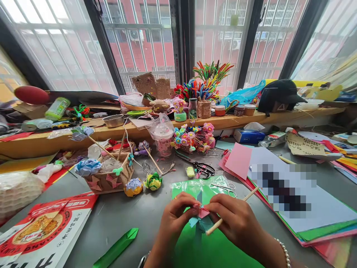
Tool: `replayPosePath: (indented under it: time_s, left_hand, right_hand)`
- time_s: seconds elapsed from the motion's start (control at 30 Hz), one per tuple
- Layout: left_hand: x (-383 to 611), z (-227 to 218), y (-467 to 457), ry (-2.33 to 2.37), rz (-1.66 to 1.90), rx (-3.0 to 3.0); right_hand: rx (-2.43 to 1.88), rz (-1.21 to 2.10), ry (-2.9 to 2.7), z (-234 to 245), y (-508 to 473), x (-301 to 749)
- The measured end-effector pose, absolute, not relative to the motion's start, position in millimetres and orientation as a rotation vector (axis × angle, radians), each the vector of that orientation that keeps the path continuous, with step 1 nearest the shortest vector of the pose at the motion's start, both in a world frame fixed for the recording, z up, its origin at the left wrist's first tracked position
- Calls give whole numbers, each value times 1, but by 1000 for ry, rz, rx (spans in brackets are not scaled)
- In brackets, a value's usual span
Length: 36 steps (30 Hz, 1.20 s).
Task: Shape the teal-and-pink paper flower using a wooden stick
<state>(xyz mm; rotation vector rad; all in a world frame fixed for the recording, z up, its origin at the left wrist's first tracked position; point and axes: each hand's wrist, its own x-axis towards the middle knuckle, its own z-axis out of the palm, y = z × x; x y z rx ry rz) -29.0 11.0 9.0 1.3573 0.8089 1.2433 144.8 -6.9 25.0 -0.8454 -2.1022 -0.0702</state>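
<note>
Low in the middle of the head view, my left hand (178, 210) pinches the pink centre of a folded paper flower (203, 212) with light-blue petals. My right hand (235, 214) grips the flower's other side, thumb and fingertips pressed together. A wooden stick (215, 226) passes across my right hand, its blunt end by the blue petals and its other end sticking out above the knuckles. Whether stick and flower are joined I cannot tell. Green paper (217, 250) lies below both hands, partly in a clear sleeve. Small scissors (229, 189) rest just beyond my right fingers.
Black-handled scissors (205, 169) and a yellow block (190, 172) lie ahead. A cardboard box (111, 178) with paper flowers stands left, near a folded green strip (118, 247) and a printed paper bag (41, 230). Stacked coloured paper (329, 212) lies right. A cluttered wooden ledge (134, 129) runs behind.
</note>
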Motion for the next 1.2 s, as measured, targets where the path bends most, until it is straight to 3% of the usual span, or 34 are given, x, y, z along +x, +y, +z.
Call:
replayPosePath:
  time_s: [0.33,1.2]
  left_hand:
    - [-24,8,9,863,1303,1416]
    - [-28,5,18,905,1049,1058]
  right_hand:
    - [-936,195,-2161,25,-2,151]
    - [-817,-111,-2222,26,-5,150]
